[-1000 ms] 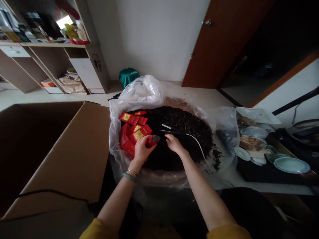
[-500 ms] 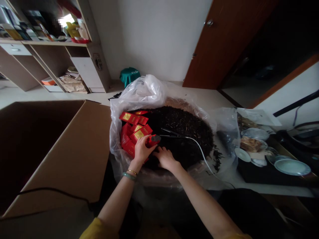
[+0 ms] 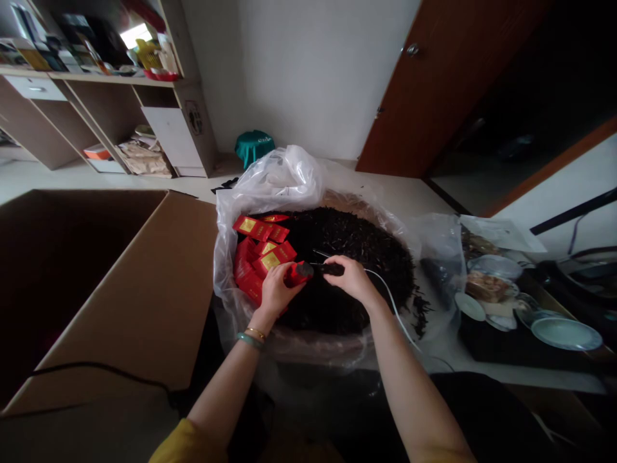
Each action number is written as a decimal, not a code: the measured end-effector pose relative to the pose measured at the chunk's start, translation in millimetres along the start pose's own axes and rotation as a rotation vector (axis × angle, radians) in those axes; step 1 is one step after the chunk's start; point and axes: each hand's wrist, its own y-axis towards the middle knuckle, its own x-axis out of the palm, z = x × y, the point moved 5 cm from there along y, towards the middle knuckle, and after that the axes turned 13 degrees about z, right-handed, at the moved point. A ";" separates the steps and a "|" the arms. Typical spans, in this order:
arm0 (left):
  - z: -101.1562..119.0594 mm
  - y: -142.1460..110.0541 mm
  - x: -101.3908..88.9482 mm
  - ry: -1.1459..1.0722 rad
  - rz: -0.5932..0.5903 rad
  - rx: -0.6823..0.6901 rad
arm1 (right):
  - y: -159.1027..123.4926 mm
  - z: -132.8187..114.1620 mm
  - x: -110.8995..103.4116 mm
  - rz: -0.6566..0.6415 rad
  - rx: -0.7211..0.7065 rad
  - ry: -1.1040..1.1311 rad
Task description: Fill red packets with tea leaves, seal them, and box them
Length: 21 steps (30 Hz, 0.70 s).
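Left hand [image 3: 276, 290] is pinching a small red foil packet [image 3: 294, 274] over the near-left edge of the plastic-lined basket of dark loose tea [image 3: 359, 247]. Right hand [image 3: 351, 278] grips a black corded sealer tool [image 3: 324, 269], long axis pointing straight left at the packet, touching.

red packet [image 3: 295, 273]: glossy foil-like film, smooth, pinched in left hand [image 3: 274, 290].
loose packets [image 3: 260, 247]: same shiny red film, gold printed panels, slightly crinkled.
sealing tool [image 3: 324, 268]: black, looks like matt plastic with thin metal-looking arms; gripped by right hand [image 3: 353, 278].
cord [image 3: 393, 302]: white, smooth plastic sheath.
dark leaves [image 3: 366, 247]: dry, matt, rough, wiry heap.
bag liner [image 3: 282, 177]: clear thin plastic, wrinkled, shiny highlights.
cardboard box [image 3: 144, 283]: brown paperboard, matt, flat.
door [image 3: 434, 77]: reddish-brown wood, satin sheen; knob metal.
dishes [image 3: 566, 333]: glazed, glossy ceramic look.
bangle [image 3: 249, 341]: smooth, polished green.
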 end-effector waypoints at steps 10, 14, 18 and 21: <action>-3.1 -0.4 1.9 0.004 0.011 0.009 | 14.1 -70.1 15.7 -0.103 -0.213 -0.150; -6.0 -1.3 4.2 0.010 0.004 0.016 | 9.9 -68.9 21.4 -0.072 -0.190 -0.093; -7.8 -2.4 5.0 0.022 0.005 0.012 | 5.7 -64.3 22.2 -0.051 -0.161 -0.107; -6.6 -3.0 4.9 0.016 -0.001 0.017 | 2.7 -61.5 27.5 -0.107 -0.192 -0.238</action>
